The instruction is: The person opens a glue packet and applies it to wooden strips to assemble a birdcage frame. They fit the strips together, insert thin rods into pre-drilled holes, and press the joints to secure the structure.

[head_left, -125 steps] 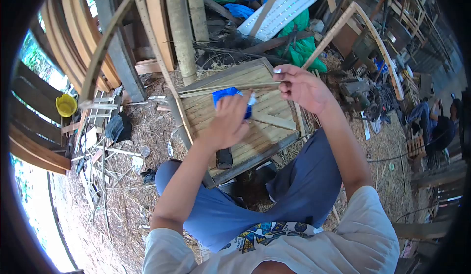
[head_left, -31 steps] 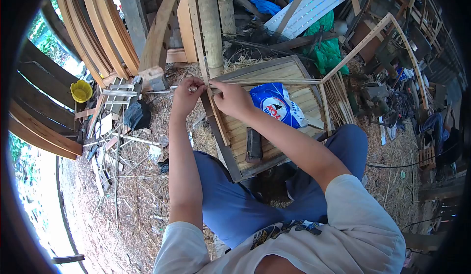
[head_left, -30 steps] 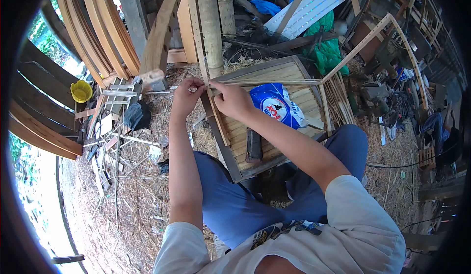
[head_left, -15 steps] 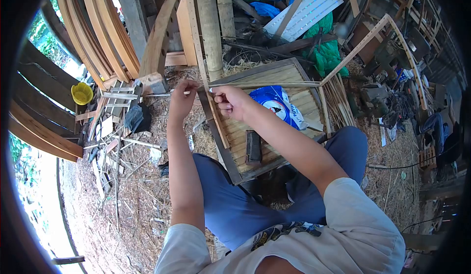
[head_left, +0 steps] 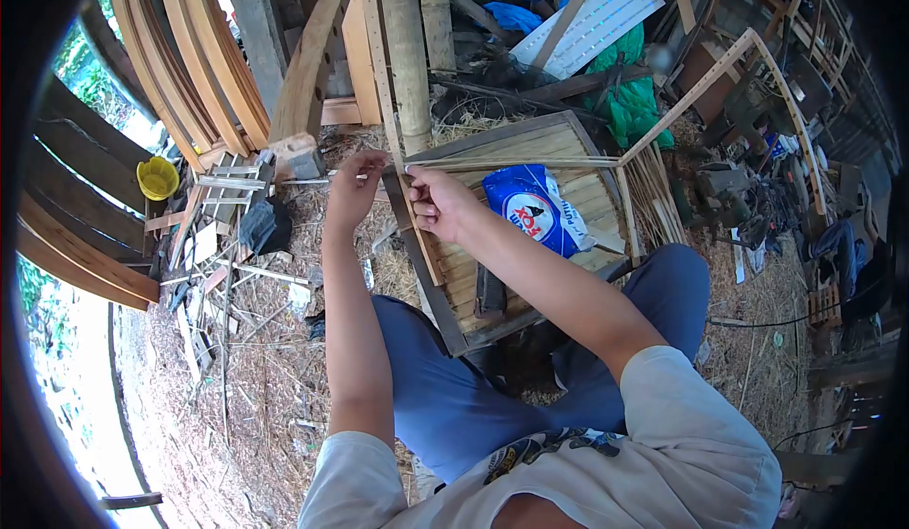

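Observation:
A thin wooden frame [head_left: 424, 243] made of narrow strips has a corner over the left edge of a slatted wooden panel [head_left: 454, 309]. At that corner, my right hand [head_left: 443, 205] has its fingers curled and its thumb and forefinger closed on the strip. Just left of it, my left hand [head_left: 354, 184] is closed, fingertips pinched near the same joint; whatever lies between them is too small to make out. A blue and white printed bag [head_left: 538, 209] lies on the panel, right of my right hand. Below sits a dark rectangular block [head_left: 490, 290], partly behind my right forearm.
Curved wooden pieces [head_left: 180, 55] stand at upper left, near a yellow container [head_left: 158, 179]. Wood scraps [head_left: 232, 188] litter the straw-covered ground. Bamboo posts [head_left: 405, 65] rise ahead. A green plastic sheet [head_left: 625, 112] and a white perforated panel [head_left: 592, 27] lie behind the slatted panel.
My right hand has shifted slightly left and its forearm has lowered a little, covering more of the dark block. My left hand stays almost in place.

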`<control>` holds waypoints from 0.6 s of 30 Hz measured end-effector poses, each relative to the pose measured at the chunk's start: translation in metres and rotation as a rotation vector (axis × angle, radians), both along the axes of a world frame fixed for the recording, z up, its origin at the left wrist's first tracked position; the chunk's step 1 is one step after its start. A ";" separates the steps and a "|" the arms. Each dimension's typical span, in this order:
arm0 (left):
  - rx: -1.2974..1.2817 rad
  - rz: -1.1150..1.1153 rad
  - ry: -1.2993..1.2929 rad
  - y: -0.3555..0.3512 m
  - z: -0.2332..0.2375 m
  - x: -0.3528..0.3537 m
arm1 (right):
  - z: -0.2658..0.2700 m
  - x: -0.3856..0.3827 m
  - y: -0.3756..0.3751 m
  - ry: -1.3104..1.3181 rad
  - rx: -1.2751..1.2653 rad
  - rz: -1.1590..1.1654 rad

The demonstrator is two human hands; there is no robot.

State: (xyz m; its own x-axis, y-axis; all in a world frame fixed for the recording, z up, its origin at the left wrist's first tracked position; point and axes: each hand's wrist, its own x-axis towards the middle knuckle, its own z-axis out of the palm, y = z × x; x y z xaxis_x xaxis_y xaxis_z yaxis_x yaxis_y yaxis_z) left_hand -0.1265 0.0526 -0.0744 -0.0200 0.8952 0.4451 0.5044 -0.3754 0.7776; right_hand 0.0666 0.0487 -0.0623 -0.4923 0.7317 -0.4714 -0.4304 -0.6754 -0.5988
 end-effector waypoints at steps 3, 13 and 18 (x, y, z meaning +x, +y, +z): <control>-0.062 0.017 -0.039 -0.003 0.004 0.002 | 0.002 -0.001 -0.005 0.011 0.048 0.011; 0.014 -0.028 0.023 -0.002 0.003 0.001 | 0.019 0.002 -0.018 -0.146 0.270 0.133; -0.022 -0.048 0.018 -0.002 0.004 0.001 | 0.023 0.003 -0.018 -0.199 0.303 0.140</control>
